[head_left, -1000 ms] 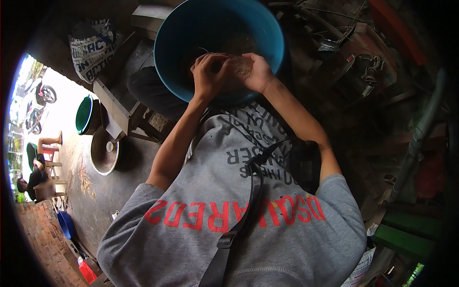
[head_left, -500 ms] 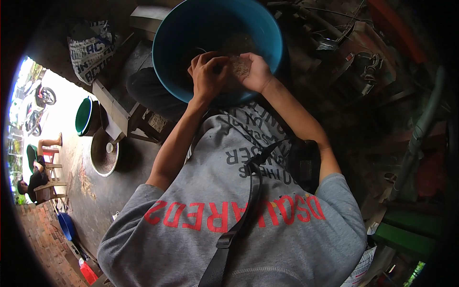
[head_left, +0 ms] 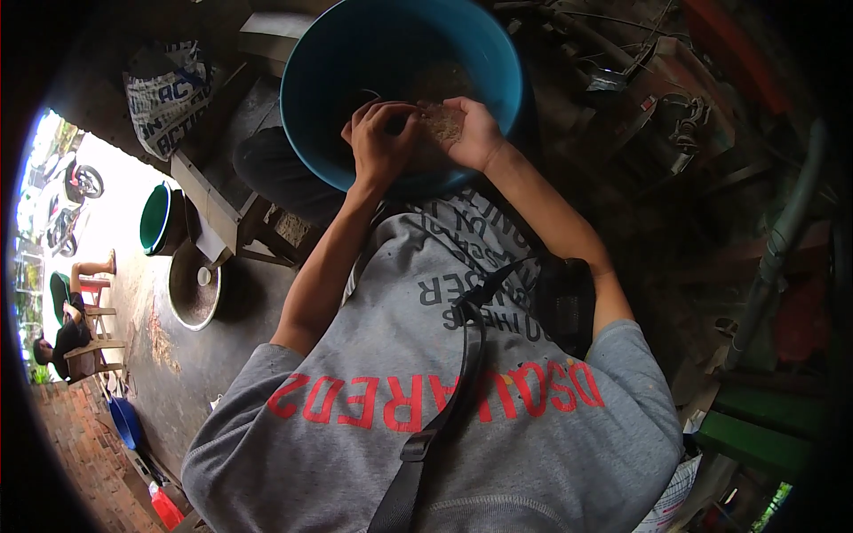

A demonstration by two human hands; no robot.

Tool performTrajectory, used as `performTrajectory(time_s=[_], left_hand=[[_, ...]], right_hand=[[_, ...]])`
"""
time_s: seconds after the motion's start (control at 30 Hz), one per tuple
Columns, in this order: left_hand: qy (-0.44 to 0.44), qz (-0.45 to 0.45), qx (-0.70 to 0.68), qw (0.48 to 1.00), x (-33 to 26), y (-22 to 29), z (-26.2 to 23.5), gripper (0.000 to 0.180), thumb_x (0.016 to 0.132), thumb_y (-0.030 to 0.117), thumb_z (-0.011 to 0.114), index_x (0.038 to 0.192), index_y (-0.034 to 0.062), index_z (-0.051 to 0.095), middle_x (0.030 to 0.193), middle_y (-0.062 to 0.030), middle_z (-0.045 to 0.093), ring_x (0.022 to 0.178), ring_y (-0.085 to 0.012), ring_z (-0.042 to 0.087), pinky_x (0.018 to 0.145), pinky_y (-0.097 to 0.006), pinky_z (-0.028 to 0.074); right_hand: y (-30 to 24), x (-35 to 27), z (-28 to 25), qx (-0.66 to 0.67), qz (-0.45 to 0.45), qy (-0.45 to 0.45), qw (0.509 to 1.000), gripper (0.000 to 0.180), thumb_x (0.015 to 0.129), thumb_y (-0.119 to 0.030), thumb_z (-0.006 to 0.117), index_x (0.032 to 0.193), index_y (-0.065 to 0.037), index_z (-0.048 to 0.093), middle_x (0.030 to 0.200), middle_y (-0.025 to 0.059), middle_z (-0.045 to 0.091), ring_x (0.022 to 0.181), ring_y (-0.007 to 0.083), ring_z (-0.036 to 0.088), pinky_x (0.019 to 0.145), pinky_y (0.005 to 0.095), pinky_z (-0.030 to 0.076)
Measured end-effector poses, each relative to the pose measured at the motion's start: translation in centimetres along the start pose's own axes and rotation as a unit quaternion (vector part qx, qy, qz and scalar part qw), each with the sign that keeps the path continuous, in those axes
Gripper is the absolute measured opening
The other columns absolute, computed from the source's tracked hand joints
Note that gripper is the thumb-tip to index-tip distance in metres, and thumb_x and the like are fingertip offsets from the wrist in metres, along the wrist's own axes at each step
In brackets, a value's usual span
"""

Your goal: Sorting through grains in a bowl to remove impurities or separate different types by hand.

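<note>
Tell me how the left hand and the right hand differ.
The left hand is curled with its back showing, while the right hand is cupped open, palm up. Loose, grain-like material lies in the right hand; whether the left hand holds anything is hidden. Both are bare, close together and within the outline of the blue tub.

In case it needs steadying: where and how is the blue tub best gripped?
Likely grip the blue tub by its rim, left hand from the left and right hand from the right: its round mouth opens toward the camera, and the edge shows uncovered on both sides.
</note>
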State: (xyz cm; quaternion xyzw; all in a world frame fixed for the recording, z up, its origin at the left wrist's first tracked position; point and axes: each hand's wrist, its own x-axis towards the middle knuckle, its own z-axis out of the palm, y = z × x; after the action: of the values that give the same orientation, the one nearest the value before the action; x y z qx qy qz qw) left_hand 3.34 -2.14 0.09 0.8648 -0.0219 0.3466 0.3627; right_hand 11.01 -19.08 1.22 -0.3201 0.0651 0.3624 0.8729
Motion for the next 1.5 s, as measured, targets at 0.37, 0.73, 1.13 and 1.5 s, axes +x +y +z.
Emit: performTrajectory(time_s=[0.37,0.73,1.13,1.5], left_hand=[[-0.009,0.045,0.051,0.998,-0.1,0.0,0.4,0.021,0.086,0.033,0.08,0.102,0.0195,0.082,0.119,-0.0022,0.074,0.124,-0.0274,0.059,0.109,-0.043,0.037],[0.128,-0.067,-0.04,0.989,0.1,-0.6,-0.5,0.028,0.086,0.012,0.07,0.113,0.0137,0.077,0.138,-0.0082,0.064,0.132,-0.0299,0.051,0.112,-0.042,0.039],[-0.038,0.032,0.032,0.998,-0.4,-0.2,0.3,0.023,0.086,0.03,0.075,0.107,0.0252,0.082,0.139,-0.0087,0.064,0.138,-0.0359,0.045,0.117,-0.05,0.029],[-0.043,0.077,0.062,0.994,-0.4,-0.2,0.8,0.024,0.083,0.028,0.082,0.107,0.0287,0.082,0.141,-0.0057,0.064,0.136,-0.0348,0.048,0.116,-0.05,0.032]], right_hand=[[0.0,0.0,-0.4,-0.019,-0.001,-0.025,1.0,0.041,0.102,-0.025,0.038,0.122,-0.003,0.067,0.117,0.0122,0.073,0.107,0.0275,0.07,0.095,0.0436,0.056],[0.4,-1.7,2.2,0.008,-0.007,0.035,0.999,0.054,0.102,-0.031,0.038,0.142,0.004,0.05,0.142,0.0242,0.058,0.133,0.0386,0.054,0.118,0.0518,0.039],[0.2,-1.0,0.8,0.03,-0.027,0.015,0.999,0.056,0.102,-0.036,0.038,0.139,0.002,0.054,0.139,0.0199,0.062,0.128,0.0351,0.059,0.115,0.0479,0.042],[-0.2,-1.8,1.0,0.053,-0.041,-0.018,0.998,0.06,0.101,-0.04,0.045,0.135,0.007,0.057,0.133,0.0216,0.066,0.12,0.0329,0.063,0.108,0.0427,0.048]])
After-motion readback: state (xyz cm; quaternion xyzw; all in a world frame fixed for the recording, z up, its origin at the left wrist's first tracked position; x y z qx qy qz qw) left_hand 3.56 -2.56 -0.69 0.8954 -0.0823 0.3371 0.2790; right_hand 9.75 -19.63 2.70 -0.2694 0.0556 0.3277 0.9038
